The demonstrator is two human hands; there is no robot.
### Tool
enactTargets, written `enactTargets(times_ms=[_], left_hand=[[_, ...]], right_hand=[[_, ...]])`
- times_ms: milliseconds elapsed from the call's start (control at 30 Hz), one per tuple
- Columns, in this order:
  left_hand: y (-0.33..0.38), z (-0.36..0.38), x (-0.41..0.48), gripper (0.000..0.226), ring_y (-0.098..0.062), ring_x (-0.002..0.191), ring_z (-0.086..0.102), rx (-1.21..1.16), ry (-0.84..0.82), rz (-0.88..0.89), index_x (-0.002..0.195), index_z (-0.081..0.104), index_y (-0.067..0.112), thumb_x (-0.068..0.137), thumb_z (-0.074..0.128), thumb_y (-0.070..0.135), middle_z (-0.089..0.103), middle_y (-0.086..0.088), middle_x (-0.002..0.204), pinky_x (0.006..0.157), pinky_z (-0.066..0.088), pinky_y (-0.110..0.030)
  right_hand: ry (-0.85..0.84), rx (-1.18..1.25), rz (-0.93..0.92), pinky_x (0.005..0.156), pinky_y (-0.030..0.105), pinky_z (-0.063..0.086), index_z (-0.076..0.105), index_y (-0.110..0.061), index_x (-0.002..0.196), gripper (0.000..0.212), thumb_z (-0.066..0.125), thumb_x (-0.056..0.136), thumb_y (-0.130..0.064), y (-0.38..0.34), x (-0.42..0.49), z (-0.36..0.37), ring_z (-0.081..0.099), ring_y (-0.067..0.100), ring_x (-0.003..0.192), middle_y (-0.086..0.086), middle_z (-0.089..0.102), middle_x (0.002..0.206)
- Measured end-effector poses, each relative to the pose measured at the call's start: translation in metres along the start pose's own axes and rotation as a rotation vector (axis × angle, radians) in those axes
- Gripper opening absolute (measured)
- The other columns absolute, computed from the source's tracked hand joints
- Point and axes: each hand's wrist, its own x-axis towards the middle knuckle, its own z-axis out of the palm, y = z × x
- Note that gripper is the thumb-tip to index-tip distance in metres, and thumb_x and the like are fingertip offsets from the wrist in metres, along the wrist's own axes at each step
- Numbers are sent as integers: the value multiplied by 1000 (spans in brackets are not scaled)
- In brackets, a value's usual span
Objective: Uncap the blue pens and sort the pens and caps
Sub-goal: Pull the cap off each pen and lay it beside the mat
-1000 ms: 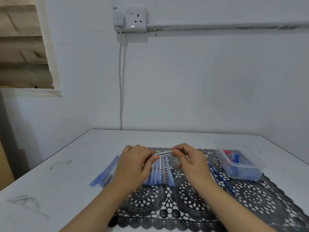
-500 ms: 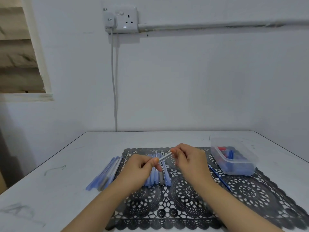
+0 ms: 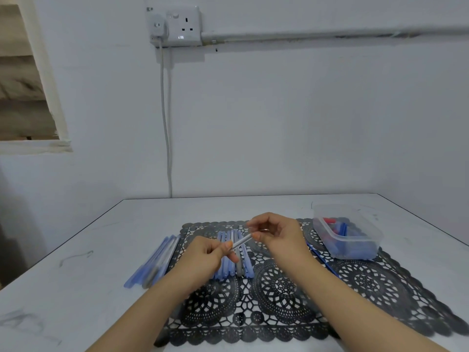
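Above the lace mat (image 3: 279,303), left hand (image 3: 206,256) and right hand (image 3: 280,233) share one pen (image 3: 241,241) in pinching grips.

A pale painted wall (image 3: 279,110) is fitted with a double socket (image 3: 186,25), into which a white plug (image 3: 158,29) is inserted. Its cable (image 3: 166,123) is routed down behind the white table (image 3: 76,288). Surface conduit (image 3: 330,35) is run to the right. A louvred window (image 3: 22,80) is set at upper left.

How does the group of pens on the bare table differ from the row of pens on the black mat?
The group on the table lies slanted, left of the mat; the row on the mat points nearly straight away and is partly hidden by the left hand. Both hold mostly pale blue pens, lying flat.
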Motion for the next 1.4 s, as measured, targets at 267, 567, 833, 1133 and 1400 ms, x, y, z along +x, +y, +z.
enactTargets(times_ms=[267, 567, 833, 1133, 1400], left_hand=[[8, 0, -5, 36, -7, 35, 21, 181, 88, 48, 73, 71, 23, 95, 46, 35, 27, 8, 33, 44, 23, -22], [10, -1, -7, 34, -9, 38, 28, 359, 156, 81, 77, 69, 28, 95, 44, 40, 34, 7, 35, 48, 28, -23], [12, 0, -10, 35, -8, 37, 33, 524, 187, 154, 86, 69, 27, 96, 39, 42, 38, 4, 39, 46, 31, -23], [14, -2, -12, 36, -6, 40, 38, 595, 183, 160, 84, 68, 32, 96, 37, 46, 41, 4, 42, 51, 38, -21], [14, -5, -11, 38, -5, 38, 36, 617, 214, 168, 85, 69, 31, 96, 36, 46, 40, 6, 41, 48, 32, -22]], right_hand=[[46, 173, 114, 63, 22, 49, 72, -9, 86, 8, 69, 80, -13, 7, 4, -6, 58, 13, 65, 6, 67, 72], [-43, 312, 192, 62, 20, 51, 71, -5, 83, 21, 57, 82, 11, 12, 5, -8, 60, 15, 68, 9, 66, 75], [-65, 601, 247, 63, 23, 54, 70, 1, 81, 15, 61, 72, 7, 6, 4, -10, 60, 18, 68, 11, 67, 74], [-90, 647, 269, 67, 23, 55, 66, 2, 96, 40, 43, 76, 28, 6, 5, -13, 62, 20, 79, 11, 64, 78], [-96, 424, 304, 60, 22, 50, 66, 3, 92, 15, 59, 81, -4, 3, 3, -12, 58, 17, 64, 9, 63, 70]])
